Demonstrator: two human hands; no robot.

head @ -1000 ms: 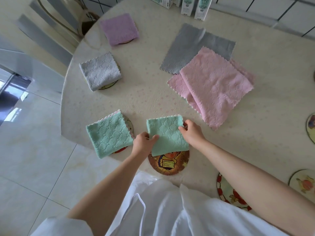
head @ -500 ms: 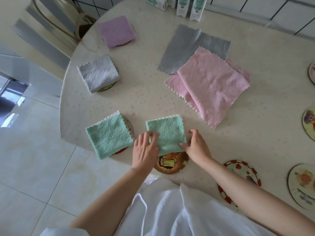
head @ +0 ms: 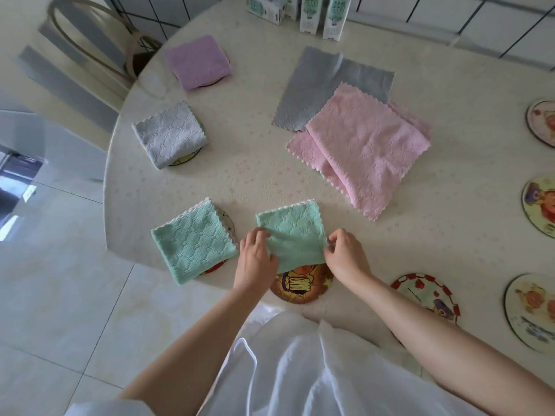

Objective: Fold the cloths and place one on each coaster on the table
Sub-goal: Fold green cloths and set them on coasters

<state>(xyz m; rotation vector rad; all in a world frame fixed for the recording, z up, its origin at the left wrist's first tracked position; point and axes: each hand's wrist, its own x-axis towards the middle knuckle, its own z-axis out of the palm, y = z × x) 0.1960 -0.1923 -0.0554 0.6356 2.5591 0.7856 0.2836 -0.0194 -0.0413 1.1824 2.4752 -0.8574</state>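
Both hands, left (head: pixel 255 259) and right (head: pixel 345 259), have shifted to the near corners of the green cloth (head: pixel 292 238), fingers pinching it, half over its coaster (head: pixel 300 285), so centring remains.

Folded green cloth (head: pixel 292 235), square, partly overlapping the lightbulb coaster (head: pixel 300 285) at the desk's near edge; pink cloths (head: pixel 360 145) and grey cloth (head: pixel 318 88) unfolded mid-desk.

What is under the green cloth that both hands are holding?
A round coaster with a cartoon print; its near half shows below the green cloth. The cloth hides its far half, and the left hand and right hand grip the cloth's sides.
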